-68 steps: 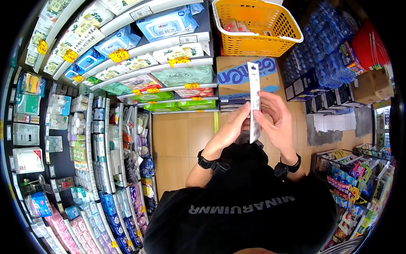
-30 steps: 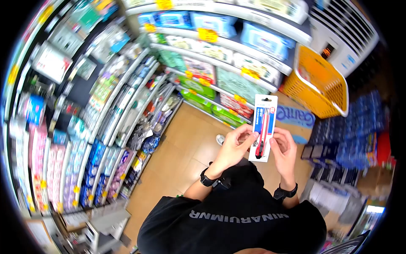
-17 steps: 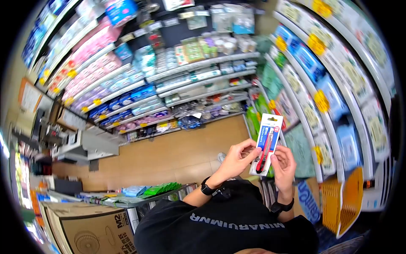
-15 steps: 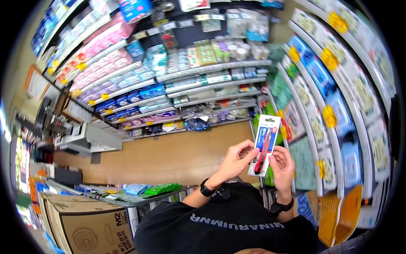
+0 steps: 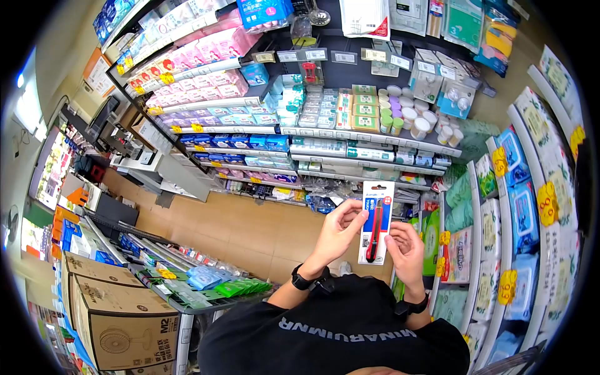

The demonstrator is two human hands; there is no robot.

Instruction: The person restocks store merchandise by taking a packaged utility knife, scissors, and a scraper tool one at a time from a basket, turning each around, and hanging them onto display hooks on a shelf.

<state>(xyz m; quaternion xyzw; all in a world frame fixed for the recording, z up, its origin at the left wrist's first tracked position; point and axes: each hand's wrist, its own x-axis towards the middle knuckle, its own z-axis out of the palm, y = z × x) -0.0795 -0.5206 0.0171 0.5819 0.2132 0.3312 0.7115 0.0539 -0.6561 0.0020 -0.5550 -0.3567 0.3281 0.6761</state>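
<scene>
A red and black utility knife in a white and blue card package (image 5: 376, 222) is held upright in front of my chest. My left hand (image 5: 339, 232) pinches the package's left edge, its thumb lying on the front. My right hand (image 5: 406, 249) grips the opposite edge low down, with the fingers partly hidden behind the card. The knife lies lengthwise, dark end down, and the card has a hang hole at the top.
Shelves of boxed and bagged goods (image 5: 369, 134) stand ahead, with hanging packs above. Close on my right are shelves of wipes and tissue packs (image 5: 525, 215). A low display (image 5: 187, 300) and a fan carton (image 5: 125, 331) are at my left. Tiled floor (image 5: 237, 240) lies between.
My view has tilted up and shifted to the right, showing more of the upper shelves. Both hands keep hold of the packaged knife, now standing more upright.
</scene>
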